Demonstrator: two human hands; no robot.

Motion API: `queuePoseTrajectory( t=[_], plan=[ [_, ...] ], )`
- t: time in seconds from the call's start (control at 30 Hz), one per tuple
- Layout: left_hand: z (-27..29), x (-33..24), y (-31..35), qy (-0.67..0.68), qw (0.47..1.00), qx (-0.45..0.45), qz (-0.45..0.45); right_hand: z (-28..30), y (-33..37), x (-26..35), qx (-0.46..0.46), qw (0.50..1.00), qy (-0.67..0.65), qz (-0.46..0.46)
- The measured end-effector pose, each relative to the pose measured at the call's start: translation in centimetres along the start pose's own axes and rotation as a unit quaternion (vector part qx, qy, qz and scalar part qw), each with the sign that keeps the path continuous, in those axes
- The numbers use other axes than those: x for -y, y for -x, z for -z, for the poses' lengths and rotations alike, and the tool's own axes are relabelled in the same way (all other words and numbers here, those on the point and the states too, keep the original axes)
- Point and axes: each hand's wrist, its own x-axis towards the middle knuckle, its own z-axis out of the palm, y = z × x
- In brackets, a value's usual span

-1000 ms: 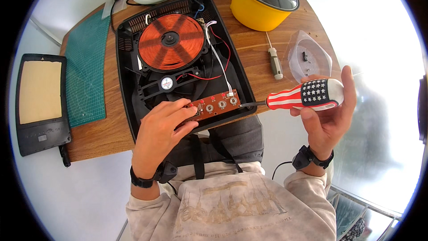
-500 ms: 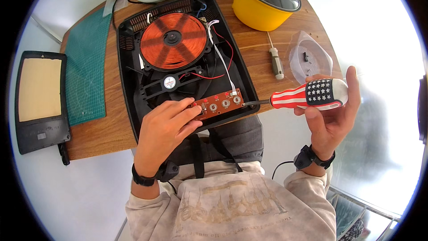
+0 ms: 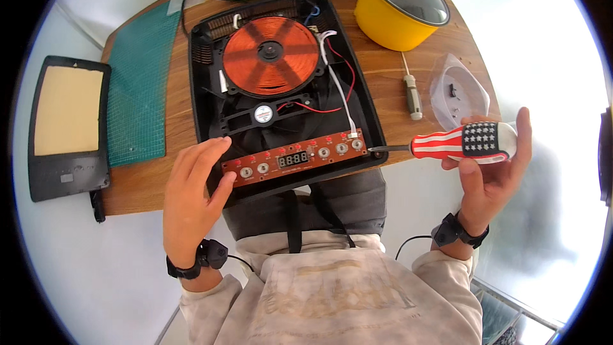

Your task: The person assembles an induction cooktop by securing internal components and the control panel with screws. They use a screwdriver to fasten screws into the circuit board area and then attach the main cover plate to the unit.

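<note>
Holding screwdriver (image 3: 454, 143) beside circuit board (image 3: 294, 158)

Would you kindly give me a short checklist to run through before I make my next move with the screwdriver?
1. Right hand holding the striped screwdriver by its handle: ok.
2. Screwdriver tip at the right end of the circuit board: ok.
3. Tip properly seated in a screw: cannot tell, too small to see.
4. Left hand at the board's left end: ok; how firmly it presses, cannot tell.
5. White cable connector at the board's upper right edge: ok, though whether it is fully pushed home, cannot tell.
6. Small dark parts kept together in the clear plastic tray: ok.
</note>
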Motion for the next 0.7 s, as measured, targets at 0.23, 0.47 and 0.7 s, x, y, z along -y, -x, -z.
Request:
queuePoseTrajectory(
  t=[0.23, 0.47, 0.7],
  plan=[
    [0.9, 0.6, 1.4, 0.048, 0.994, 0.053, 0.087, 0.2, 0.2, -0.6, -0.008, 0.998, 0.064, 0.014],
    [0.8, 1.3, 1.6, 0.019, 0.997, 0.055, 0.043, 0.3, 0.1, -0.4, -0.019, 0.999, 0.046, 0.004],
    [0.6, 1.2, 1.7, 0.05, 0.996, 0.051, 0.059, 0.1, 0.1, -0.5, -0.021, 0.999, 0.038, 0.0]
  ],
)
